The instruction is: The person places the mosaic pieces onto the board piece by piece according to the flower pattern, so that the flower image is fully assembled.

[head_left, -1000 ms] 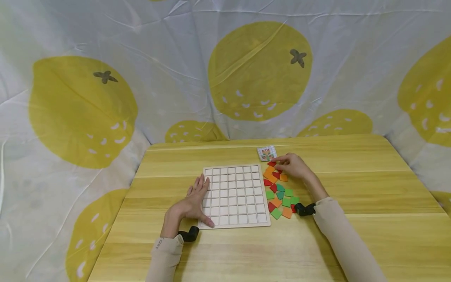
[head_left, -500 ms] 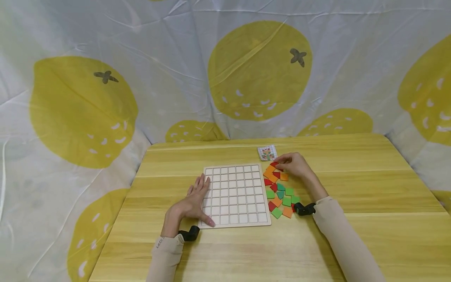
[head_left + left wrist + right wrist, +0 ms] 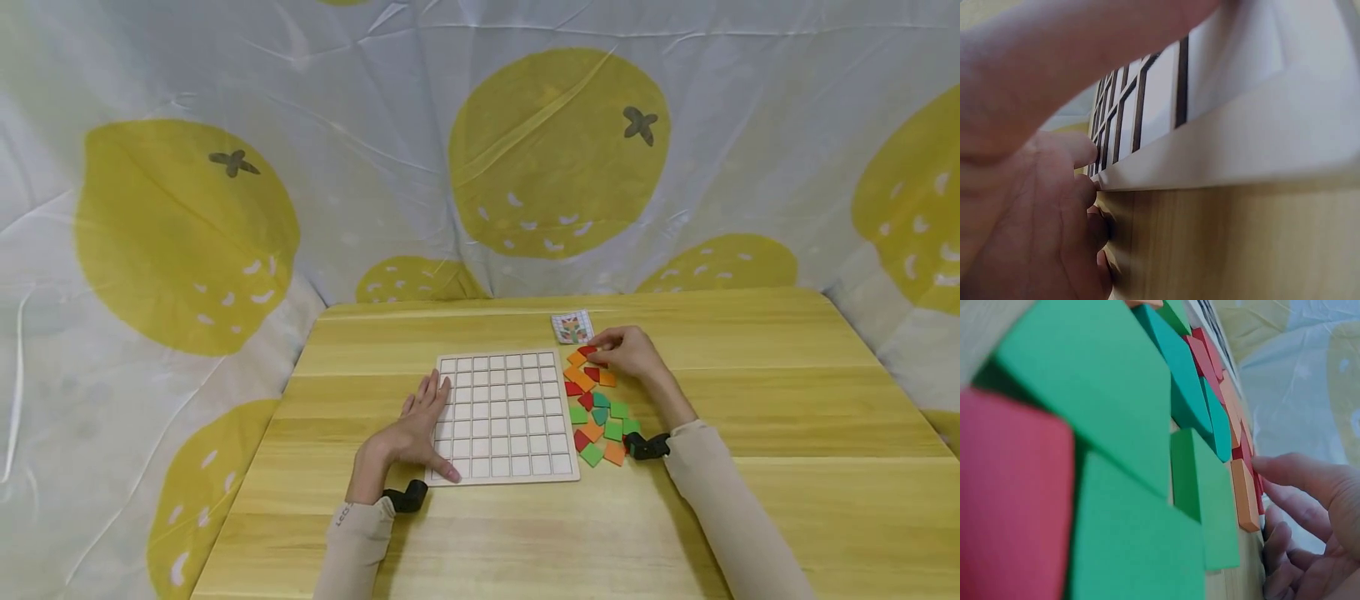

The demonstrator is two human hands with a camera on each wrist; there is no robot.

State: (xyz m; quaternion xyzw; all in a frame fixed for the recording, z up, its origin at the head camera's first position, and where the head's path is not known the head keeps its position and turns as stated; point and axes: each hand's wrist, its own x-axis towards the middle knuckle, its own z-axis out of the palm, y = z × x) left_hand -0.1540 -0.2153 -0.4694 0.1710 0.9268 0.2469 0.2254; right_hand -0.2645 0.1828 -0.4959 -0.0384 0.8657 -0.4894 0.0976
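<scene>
A pale wooden grid board [image 3: 502, 480] lies flat on the table. My left hand [image 3: 411, 429] rests across its left edge, fingers spread, the thumb on the front left corner; the left wrist view shows the board's rim [image 3: 1222, 150] beside the fingers. At the far end of a pile of coloured tiles, my right hand [image 3: 626, 350] pinches a red tile [image 3: 587, 351] between thumb and index finger. In the right wrist view the thumb [image 3: 1297, 472] overlaps the red tiles, with an orange tile [image 3: 1245, 495] close by. The other fingers are curled beneath.
Green tiles [image 3: 612, 429], orange tiles [image 3: 579, 379] and teal tiles [image 3: 600, 415] lie loosely along the board's right side, some overlapping. A small pattern card [image 3: 572, 321] lies behind the pile. A lemon-print cloth [image 3: 405, 167] hangs behind the wooden table [image 3: 525, 542].
My right hand has shifted slightly to the right, and the red tile at its fingertips has moved with it, showing more of the orange tile beside it. The left hand stays on the board.
</scene>
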